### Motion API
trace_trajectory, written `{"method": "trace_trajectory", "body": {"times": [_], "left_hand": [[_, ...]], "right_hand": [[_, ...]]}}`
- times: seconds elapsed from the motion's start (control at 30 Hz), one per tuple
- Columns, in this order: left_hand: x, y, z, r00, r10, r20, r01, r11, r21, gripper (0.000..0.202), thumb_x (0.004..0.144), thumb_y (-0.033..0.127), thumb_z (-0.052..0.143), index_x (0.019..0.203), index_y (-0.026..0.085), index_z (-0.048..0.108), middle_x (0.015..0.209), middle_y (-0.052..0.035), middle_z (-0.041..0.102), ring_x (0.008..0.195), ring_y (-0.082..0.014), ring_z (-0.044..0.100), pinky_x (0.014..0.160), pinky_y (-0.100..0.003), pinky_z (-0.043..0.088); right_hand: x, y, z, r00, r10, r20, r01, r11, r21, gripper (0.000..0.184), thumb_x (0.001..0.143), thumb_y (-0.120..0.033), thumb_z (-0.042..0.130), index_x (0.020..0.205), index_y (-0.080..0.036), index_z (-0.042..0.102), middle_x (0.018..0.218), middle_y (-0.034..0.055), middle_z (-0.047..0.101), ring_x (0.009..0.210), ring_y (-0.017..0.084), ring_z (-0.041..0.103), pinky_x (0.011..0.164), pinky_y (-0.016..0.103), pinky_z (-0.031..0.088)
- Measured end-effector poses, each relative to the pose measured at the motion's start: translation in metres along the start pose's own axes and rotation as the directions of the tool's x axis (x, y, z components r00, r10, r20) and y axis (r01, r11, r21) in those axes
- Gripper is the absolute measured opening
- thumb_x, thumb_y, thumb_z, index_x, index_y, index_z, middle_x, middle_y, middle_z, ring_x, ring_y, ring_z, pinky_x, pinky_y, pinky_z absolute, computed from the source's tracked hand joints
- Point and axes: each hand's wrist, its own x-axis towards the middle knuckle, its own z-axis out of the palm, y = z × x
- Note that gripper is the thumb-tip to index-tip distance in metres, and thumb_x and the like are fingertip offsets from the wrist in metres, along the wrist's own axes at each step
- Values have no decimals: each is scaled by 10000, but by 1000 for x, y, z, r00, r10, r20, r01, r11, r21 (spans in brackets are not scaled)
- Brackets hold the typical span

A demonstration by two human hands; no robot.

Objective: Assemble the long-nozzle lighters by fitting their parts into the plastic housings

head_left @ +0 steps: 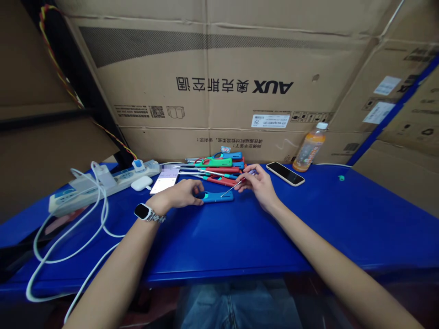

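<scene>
A blue long-neck lighter (pixel 218 197) lies flat on the blue table, its nozzle end hidden under my left hand. My left hand (pixel 181 194) is closed around that end, thumb and fingers pinching it. In my right hand (pixel 256 182) is a thin screwdriver (pixel 236 185), its handle between thumb and fingers. The shaft slants down to the left, with the tip at the lighter's upper face. Just behind both hands lies a pile of several long-neck lighters in green (pixel 217 162), red (pixel 221 180) and blue, some overlapping.
Left stand a white power strip (pixel 120 177) with looping white cables (pixel 103 205), an earbud case (pixel 141 183) and a lit phone (pixel 163 180). Right are a dark phone (pixel 285 174), an orange drink bottle (pixel 309 148) and a small green piece (pixel 341 177). Cardboard (pixel 219 55) walls the back.
</scene>
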Motion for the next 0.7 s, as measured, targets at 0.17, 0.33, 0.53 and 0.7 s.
{"method": "trace_trajectory", "body": {"times": [0.17,0.33,0.53,0.7], "left_hand": [[3,14,10,995,56,-81,-50,996,67,503,668,456,754,1077,182,647,1040,-85,680,922,-249,632,786,-332,495],[10,36,32,961,262,-92,-247,958,148,346,852,374,635,1152,201,619,1185,-106,627,1097,-273,588,935,-380,454],[8,36,33,963,265,-44,-250,944,216,318,921,322,548,1210,207,612,1159,-115,608,1045,-274,603,925,-400,455],[7,30,28,985,173,2,-170,966,192,355,889,335,580,1209,183,605,1202,-127,597,1130,-300,575,969,-414,436]], "right_hand": [[5,3,-6,999,14,-37,-14,1000,-16,312,746,-374,676,875,-234,429,664,-38,692,546,165,700,482,249,530],[6,4,-6,999,17,-47,-18,1000,-16,315,742,-356,679,872,-238,417,647,-47,689,537,168,699,470,249,529],[6,2,-8,999,20,-49,-20,1000,-7,343,740,-382,693,884,-239,417,648,-43,688,554,180,711,478,257,539],[7,3,-9,998,17,-56,-18,1000,-12,338,740,-371,692,885,-240,416,643,-46,683,535,170,699,460,244,527]]}}
